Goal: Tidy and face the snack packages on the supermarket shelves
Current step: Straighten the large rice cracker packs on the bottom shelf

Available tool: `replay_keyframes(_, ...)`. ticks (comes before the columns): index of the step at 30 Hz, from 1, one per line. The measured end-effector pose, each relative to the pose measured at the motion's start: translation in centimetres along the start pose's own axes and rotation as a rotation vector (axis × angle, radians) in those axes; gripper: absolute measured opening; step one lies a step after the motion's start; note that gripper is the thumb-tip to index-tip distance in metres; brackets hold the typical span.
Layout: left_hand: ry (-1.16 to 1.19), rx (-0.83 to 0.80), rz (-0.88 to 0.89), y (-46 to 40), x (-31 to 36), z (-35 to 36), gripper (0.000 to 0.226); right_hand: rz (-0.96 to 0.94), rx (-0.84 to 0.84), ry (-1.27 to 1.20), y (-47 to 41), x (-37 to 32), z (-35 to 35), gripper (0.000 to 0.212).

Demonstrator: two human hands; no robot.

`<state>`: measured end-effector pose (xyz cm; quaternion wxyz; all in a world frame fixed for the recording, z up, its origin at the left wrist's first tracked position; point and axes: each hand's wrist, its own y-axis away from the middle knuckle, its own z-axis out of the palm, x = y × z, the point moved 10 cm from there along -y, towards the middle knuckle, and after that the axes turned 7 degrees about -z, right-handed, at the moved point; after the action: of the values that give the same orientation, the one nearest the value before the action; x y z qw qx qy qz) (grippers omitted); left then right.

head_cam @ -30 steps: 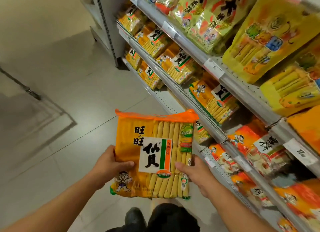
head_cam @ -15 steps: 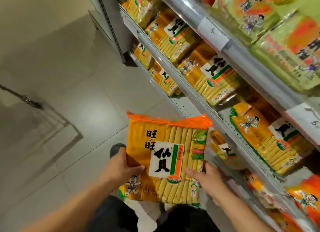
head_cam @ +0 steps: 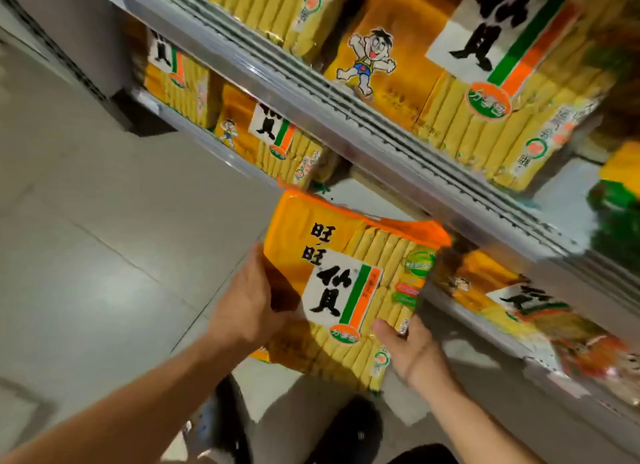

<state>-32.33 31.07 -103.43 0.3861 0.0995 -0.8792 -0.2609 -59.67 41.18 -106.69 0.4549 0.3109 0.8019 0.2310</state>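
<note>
I hold one orange rice-cracker package (head_cam: 349,283) with a white label and black characters, tilted, its top edge close to the bottom shelf (head_cam: 377,200) opening. My left hand (head_cam: 249,304) grips its left edge, thumb on the front. My right hand (head_cam: 408,349) grips its lower right corner, thumb on the front. Matching packages stand on the shelves: one (head_cam: 277,141) on the bottom shelf just beyond the held one, another (head_cam: 176,82) further along, a large one (head_cam: 467,68) on the shelf above, and one lying at the right (head_cam: 519,301).
A grey metal shelf rail (head_cam: 346,131) runs diagonally above the held package. Grey tiled floor (head_cam: 104,238) spreads to the left. My dark shoes (head_cam: 346,432) show at the bottom. A shelf upright (head_cam: 52,41) stands at the far end.
The view has dropped lower and closer to the shelves. Both hands have carried the package up and rightward toward the bottom shelf, tilting it.
</note>
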Motion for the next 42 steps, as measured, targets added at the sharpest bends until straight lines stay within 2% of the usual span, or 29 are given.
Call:
replay_keyframes(5, -0.021, -0.004, 0.233, -11.4, 4.0, 3.8, 0.110, -0.130, 0.204, 0.058, -9.0, 0.3, -1.6, 0.065)
replay_keyframes(8, -0.004, 0.043, 0.390, -16.0, 7.3, 5.2, 0.113, -0.228, 0.362, 0.036, -13.4, -0.8, -3.8, 0.046)
replay_keyframes(9, 0.016, 0.074, 0.434, -17.1, 8.5, 5.4, 0.112, -0.261, 0.459, 0.023, -14.4, -1.1, -4.9, 0.041)
replay_keyframes(12, 0.032, 0.150, 0.545, -19.8, 11.2, 5.9, 0.102, -0.325, 0.701, 0.080, -16.1, -1.9, -7.5, 0.048)
replay_keyframes(17, 0.051, 0.092, 0.642, -23.4, 12.4, 8.2, 0.081, -0.348, 0.834, 0.173, -18.7, -1.9, -9.1, 0.054)
replay_keyframes(20, 0.065, 0.122, 0.645, -23.8, 12.3, 8.7, 0.074, -0.345, 0.829, 0.210, -19.0, -1.7, -9.1, 0.061)
replay_keyframes(23, 0.064, 0.144, 0.655, -23.4, 11.9, 8.8, 0.081, -0.327, 0.783, 0.240, -18.7, -1.4, -8.7, 0.068)
replay_keyframes(26, 0.053, 0.133, 0.647, -23.2, 11.4, 8.9, 0.086, -0.280, 0.753, 0.272, -18.2, -1.3, -8.4, 0.065)
replay_keyframes(30, 0.054, 0.134, 0.632, -23.4, 11.7, 9.0, 0.086, -0.310, 0.757, 0.253, -18.2, -1.8, -8.3, 0.059)
replay_keyframes(36, 0.005, 0.118, 0.564, -23.0, 11.6, 8.7, 0.081, -0.343, 0.680, 0.088, -18.3, -1.4, -8.0, 0.047)
replay_keyframes(38, 0.027, 0.107, 0.516, -22.4, 11.6, 7.7, 0.081, -0.329, 0.614, -0.026, -17.9, -0.9, -7.5, 0.056)
replay_keyframes(40, -0.033, 0.120, 0.490, -20.1, 11.9, 6.0, 0.066, -0.242, 0.548, -0.118, -15.8, -0.3, -6.8, 0.085)
replay_keyframes(41, -0.112, 0.116, 0.484, -18.3, 12.1, 5.2, 0.047, -0.198, 0.515, -0.133, -14.0, -0.1, -6.5, 0.090)
replay_keyframes(42, -0.198, 0.093, 0.474, -15.9, 12.4, 4.3, 0.027, -0.170, 0.485, -0.143, -11.8, -0.2, -6.3, 0.086)
